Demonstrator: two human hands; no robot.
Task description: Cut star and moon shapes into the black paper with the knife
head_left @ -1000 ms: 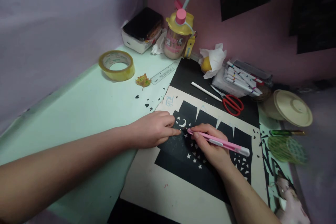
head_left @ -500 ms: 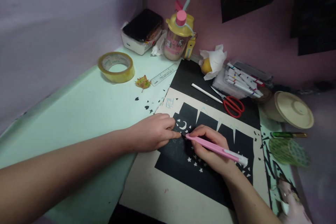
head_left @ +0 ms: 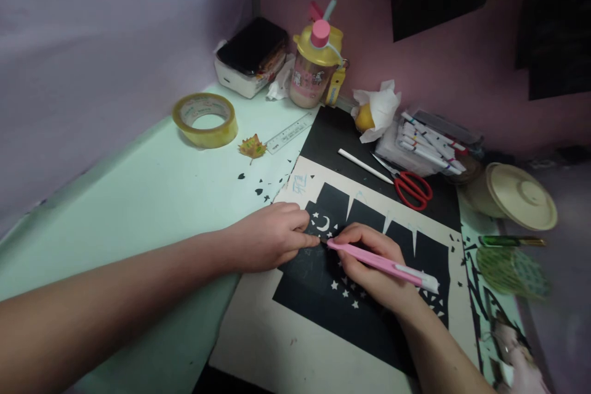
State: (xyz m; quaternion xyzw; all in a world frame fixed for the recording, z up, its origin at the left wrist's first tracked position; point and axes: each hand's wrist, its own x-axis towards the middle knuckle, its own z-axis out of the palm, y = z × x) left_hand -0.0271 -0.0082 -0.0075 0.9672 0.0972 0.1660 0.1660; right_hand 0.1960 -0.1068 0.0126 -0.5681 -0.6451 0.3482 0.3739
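Note:
My right hand (head_left: 376, 261) grips a pink craft knife (head_left: 376, 260) like a pen, its tip down on a black paper cutout (head_left: 318, 308). Stars and a crescent moon are cut through this sheet, and its upper edge is stepped with narrow notches. My left hand (head_left: 281, 237) holds nothing and rests on the sheet's left part, index finger stretched to just beside the knife's tip. Its other fingers look loosely bent. Part of the cut pattern is hidden under my right hand. A pale board (head_left: 258, 335) lies beneath the black paper.
Beyond the board are red-handled scissors (head_left: 413, 189), a white pen (head_left: 364, 165), a box of markers (head_left: 429, 144) and a wrapped yellow fruit (head_left: 365, 117). Left of these are a ruler (head_left: 290, 132), dry leaf (head_left: 252, 146), tape roll (head_left: 205, 121) and drink cup (head_left: 308, 80). Black scraps lie around.
The whole view has shifted very slightly. Both hands and the craft knife keep nearly the same places on the black paper.

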